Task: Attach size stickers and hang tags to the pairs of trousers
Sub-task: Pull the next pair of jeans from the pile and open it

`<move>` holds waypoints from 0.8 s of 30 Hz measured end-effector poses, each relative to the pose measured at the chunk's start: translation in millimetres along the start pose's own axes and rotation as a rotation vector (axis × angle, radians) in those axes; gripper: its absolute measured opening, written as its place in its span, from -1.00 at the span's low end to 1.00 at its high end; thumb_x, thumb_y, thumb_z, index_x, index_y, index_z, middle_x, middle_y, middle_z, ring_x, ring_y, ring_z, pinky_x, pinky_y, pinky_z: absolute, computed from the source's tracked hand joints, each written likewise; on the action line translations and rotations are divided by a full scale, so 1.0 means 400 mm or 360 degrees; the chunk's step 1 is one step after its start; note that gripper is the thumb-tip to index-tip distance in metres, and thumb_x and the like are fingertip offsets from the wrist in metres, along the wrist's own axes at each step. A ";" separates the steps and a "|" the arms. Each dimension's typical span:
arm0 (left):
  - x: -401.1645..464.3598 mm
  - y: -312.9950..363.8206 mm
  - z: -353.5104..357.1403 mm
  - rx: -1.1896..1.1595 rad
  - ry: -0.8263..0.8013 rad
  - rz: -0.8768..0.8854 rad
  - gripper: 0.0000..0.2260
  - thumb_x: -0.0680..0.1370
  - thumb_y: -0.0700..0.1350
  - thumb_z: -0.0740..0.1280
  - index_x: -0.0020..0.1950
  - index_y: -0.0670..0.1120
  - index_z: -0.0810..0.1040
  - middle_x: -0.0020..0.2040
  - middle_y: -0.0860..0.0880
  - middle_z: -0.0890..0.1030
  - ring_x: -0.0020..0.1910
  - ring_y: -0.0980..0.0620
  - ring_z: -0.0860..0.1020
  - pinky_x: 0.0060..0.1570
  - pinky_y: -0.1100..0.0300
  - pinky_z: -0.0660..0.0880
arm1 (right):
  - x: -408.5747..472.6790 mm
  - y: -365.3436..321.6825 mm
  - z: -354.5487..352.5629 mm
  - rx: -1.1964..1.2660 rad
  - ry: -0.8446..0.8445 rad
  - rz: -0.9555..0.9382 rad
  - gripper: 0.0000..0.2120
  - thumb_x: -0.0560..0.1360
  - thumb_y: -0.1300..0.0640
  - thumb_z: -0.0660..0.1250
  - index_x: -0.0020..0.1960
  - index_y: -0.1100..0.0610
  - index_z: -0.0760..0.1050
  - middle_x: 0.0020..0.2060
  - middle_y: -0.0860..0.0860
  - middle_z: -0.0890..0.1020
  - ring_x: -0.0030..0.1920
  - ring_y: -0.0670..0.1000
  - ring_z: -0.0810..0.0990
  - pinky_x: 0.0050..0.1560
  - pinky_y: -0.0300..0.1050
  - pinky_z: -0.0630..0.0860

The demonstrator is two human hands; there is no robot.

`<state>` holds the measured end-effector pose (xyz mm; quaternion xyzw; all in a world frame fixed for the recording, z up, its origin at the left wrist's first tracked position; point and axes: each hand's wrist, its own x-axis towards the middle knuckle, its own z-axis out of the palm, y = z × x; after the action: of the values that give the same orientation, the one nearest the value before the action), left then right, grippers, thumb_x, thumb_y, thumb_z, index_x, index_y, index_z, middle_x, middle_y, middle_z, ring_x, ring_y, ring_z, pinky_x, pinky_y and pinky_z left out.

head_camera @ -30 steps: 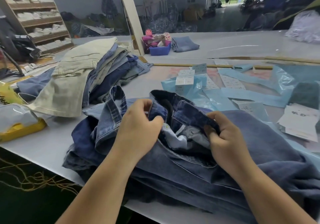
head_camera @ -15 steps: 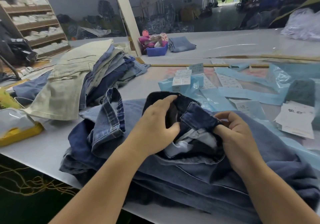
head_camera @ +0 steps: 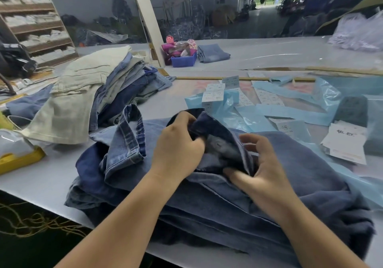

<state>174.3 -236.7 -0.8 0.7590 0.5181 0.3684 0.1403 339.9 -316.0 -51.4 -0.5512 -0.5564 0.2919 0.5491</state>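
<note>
A pair of dark blue jeans (head_camera: 300, 176) lies on top of a heap of denim at the table's near edge, waistband turned toward the far side. My left hand (head_camera: 178, 145) grips the folded-back waistband (head_camera: 209, 122) from the left. My right hand (head_camera: 263, 168) pinches the waistband's near fold, thumb on the denim, fingers curled above. Between both hands the pale inner lining (head_camera: 219, 145) shows. Sheets of white size stickers (head_camera: 269, 97) and boxed tags (head_camera: 213, 93) lie beyond on blue plastic. White hang tags (head_camera: 346, 143) lie to the right.
A stack of beige and blue trousers (head_camera: 87, 93) lies to the left. A yellow tray (head_camera: 18, 160) sits at the left edge. A blue bin (head_camera: 184, 60) and folded jeans (head_camera: 213, 53) stand further back by a white post (head_camera: 149, 21). Shelves (head_camera: 35, 23) fill the far left.
Both hands have folded the waistband further over and come closer together. My left hand moved right and up along the band. My right hand's thumb now presses the near fold.
</note>
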 end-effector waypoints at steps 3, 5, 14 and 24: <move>0.003 -0.011 -0.001 -0.0049 0.0187 0.0048 -0.80 0.53 -0.06 0.37 0.10 0.04 0.41 -0.15 0.02 0.61 -0.20 -0.08 0.56 -0.23 0.06 0.48 | -0.022 -0.008 0.018 -0.0354 0.0004 -0.0160 -0.23 0.26 0.13 0.57 0.29 -0.22 0.22 0.22 -0.15 0.37 0.25 -0.12 0.42 0.23 -0.16 0.44; 0.000 -0.021 0.001 -0.0041 0.0225 0.0085 -0.77 0.54 -0.08 0.37 0.14 0.01 0.40 -0.19 0.00 0.60 -0.25 -0.11 0.56 -0.26 0.05 0.47 | -0.028 -0.012 0.020 -0.0588 0.0008 -0.0205 -0.14 0.26 0.10 0.57 0.39 -0.16 0.17 0.30 -0.16 0.24 0.35 -0.08 0.25 0.38 -0.11 0.27; 0.018 -0.040 0.005 -0.0154 0.0042 -0.0129 -0.77 0.58 0.01 0.34 0.14 0.07 0.33 -0.15 0.03 0.60 -0.20 -0.04 0.55 -0.31 0.06 0.39 | -0.042 -0.032 0.012 -0.0948 -0.0125 0.0049 -0.07 0.34 0.12 0.45 0.43 -0.28 -0.11 0.09 -0.18 0.16 0.08 -0.03 0.34 0.16 -0.12 0.36; -0.113 -0.014 -0.075 0.0249 -0.0581 0.0444 -0.09 0.21 0.49 0.34 0.42 0.41 -0.08 0.41 0.38 0.05 0.46 0.29 0.03 0.35 0.33 0.11 | 0.032 -0.111 0.016 0.0635 0.0247 0.0178 -0.69 0.43 0.37 0.42 0.04 0.03 0.51 -0.31 -0.11 0.60 -0.31 0.01 0.58 -0.25 -0.17 0.60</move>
<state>140.6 -279.5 -2.1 0.8859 0.4011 0.1997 0.1202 323.6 -311.9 -7.9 -0.4825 -0.4124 0.3827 0.6714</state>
